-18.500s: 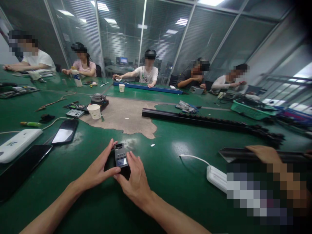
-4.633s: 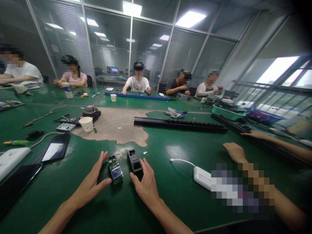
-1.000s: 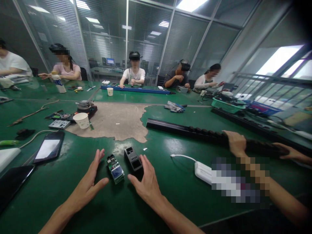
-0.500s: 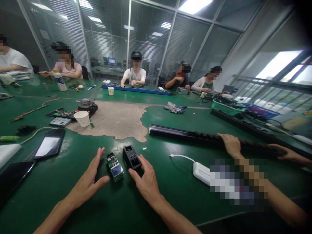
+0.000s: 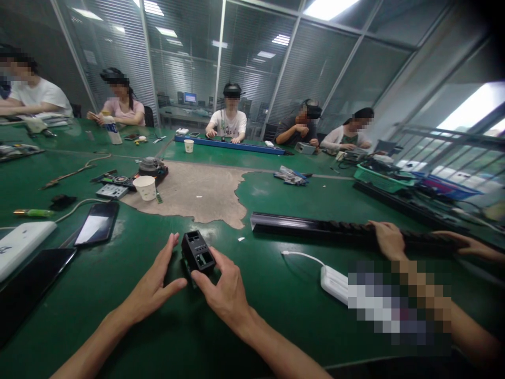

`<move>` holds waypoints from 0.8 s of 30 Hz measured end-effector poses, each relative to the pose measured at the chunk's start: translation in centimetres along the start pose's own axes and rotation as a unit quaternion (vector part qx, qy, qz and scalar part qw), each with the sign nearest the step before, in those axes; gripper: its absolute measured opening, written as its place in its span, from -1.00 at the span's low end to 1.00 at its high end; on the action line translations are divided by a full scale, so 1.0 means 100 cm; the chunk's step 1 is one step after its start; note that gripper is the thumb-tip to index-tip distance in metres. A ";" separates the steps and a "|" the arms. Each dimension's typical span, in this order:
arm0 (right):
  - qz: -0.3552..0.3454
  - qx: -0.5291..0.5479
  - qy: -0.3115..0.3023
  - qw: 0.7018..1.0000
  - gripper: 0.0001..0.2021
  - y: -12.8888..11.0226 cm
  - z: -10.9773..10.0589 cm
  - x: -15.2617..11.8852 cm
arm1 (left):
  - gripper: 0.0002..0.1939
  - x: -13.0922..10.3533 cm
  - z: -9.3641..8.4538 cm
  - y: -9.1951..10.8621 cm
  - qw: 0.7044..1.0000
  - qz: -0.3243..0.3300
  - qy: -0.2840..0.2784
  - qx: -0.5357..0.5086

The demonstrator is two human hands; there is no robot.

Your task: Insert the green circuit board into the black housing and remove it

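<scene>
My right hand (image 5: 224, 281) grips a black plastic housing (image 5: 196, 251) with cut-out windows, thumb on the near end and fingers along its right side. Under the housing, most of a small circuit board (image 5: 192, 281) is hidden; a bit of green shows at the lower left edge and through a window. I cannot tell whether the two are seated together. To the left, my left hand (image 5: 155, 284) is open, thumb and fingers apart, palm turned toward the housing without touching it.
A paper cup (image 5: 145, 188), a phone (image 5: 97, 223) and a white power bank (image 5: 26, 245) lie to the left. At right, a co-worker's hands (image 5: 389, 239) hold a long black bar (image 5: 300, 223) near a white adapter (image 5: 335, 284). Several people sit across the green table.
My right hand has moved the black housing left, over the circuit board, which is now mostly covered. My left hand stays open beside it. The camera view has turned slightly left.
</scene>
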State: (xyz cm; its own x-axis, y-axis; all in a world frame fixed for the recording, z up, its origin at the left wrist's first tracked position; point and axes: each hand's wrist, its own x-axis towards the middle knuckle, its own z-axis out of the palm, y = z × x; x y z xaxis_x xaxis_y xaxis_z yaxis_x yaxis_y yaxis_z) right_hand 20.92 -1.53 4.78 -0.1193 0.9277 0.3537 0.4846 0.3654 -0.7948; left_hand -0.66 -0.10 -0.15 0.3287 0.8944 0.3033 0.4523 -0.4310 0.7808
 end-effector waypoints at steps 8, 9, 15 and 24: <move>-0.030 -0.074 0.017 0.997 -0.41 0.015 0.016 -0.010 | -0.14 -0.001 -0.001 0.001 1.000 -0.006 -0.002 0.001; -0.038 -0.080 0.020 0.996 -0.40 0.018 0.018 -0.012 | -0.15 -0.001 -0.001 0.000 1.000 -0.007 -0.002 0.005; -0.099 -0.094 0.043 0.990 -0.36 0.037 0.027 -0.024 | -0.11 0.001 0.002 0.000 0.998 -0.010 -0.006 0.063; -0.062 -0.105 -0.002 0.993 -0.26 0.039 0.019 -0.023 | -0.05 0.002 0.005 -0.003 0.995 -0.003 -0.010 0.099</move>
State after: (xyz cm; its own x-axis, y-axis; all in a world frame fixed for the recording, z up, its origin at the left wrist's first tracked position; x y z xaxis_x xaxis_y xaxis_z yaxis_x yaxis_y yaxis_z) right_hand 21.44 -2.12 -0.13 -0.1929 0.8775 0.4390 0.6353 0.4527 -0.6257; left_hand -0.36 0.17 -0.60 0.3411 0.8954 0.2863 0.6085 -0.4425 0.6587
